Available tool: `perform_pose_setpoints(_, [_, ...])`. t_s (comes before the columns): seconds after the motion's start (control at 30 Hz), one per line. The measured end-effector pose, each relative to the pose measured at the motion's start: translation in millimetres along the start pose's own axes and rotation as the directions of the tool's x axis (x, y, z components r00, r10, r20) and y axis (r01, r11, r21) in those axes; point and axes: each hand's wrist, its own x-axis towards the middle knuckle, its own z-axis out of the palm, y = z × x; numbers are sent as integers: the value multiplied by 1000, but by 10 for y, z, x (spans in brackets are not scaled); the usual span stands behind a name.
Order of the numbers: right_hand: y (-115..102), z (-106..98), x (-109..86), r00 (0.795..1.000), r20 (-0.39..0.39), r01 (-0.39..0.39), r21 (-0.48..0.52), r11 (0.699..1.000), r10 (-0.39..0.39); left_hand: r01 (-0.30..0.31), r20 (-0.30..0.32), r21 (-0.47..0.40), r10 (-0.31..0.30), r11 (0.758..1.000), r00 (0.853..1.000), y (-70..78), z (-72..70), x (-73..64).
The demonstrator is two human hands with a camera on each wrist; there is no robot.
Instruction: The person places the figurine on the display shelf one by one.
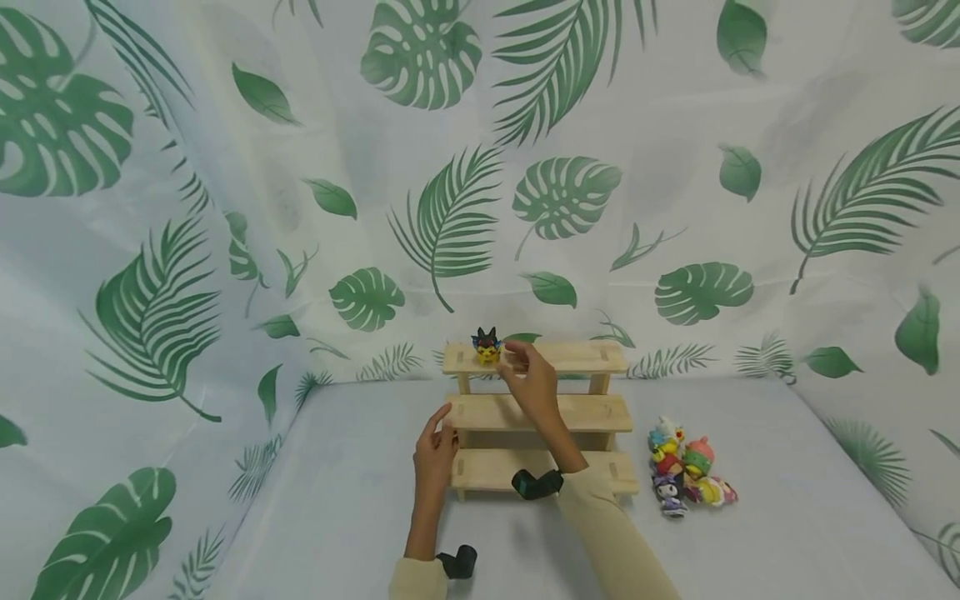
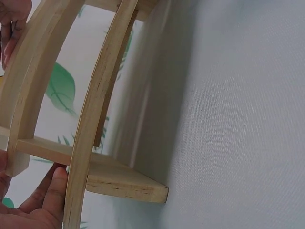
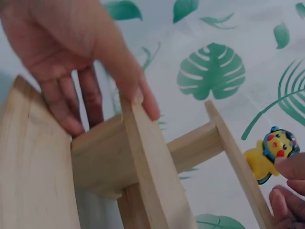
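Observation:
A small yellow toy figure [image 1: 487, 350] with red cheeks, dark pointed ears and blue trim stands at the left of the top board of a three-tier wooden shelf [image 1: 551, 412]. My right hand [image 1: 531, 385] reaches over the upper tiers from the right, fingertips right at the toy's side. In the right wrist view its thumb overlaps the toy figure [image 3: 265, 157]. At the shelf's left end, my left hand [image 1: 435, 454] grips the end of the middle board; in the right wrist view that left hand [image 3: 71, 47] has its thumb over the board's edge.
Several small toy figures [image 1: 686, 471] lie in a pile on the white table surface [image 1: 330, 500], right of the shelf. Behind the shelf hangs a white sheet [image 1: 465, 333] with green leaf prints. Black wrist cameras are strapped to both wrists.

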Motion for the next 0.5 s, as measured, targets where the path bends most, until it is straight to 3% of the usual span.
perform_pose_setpoints(0.27, [-32,-91,-148,988,-106,-97,136,986,112,-14,41,-25,15,1000,999,-6,16,-35])
perform_pose_setpoints(0.4, [-87,-123,-246,989,-80,-103,210,972,122,-19,31,-13,19,1000,999,-1,-17,-47])
perform_pose_setpoints(0.5, [-245,-240,-342,992,-53,-98,232,968,113,-24,44,-19,25,1000,999,66,-37,-57])
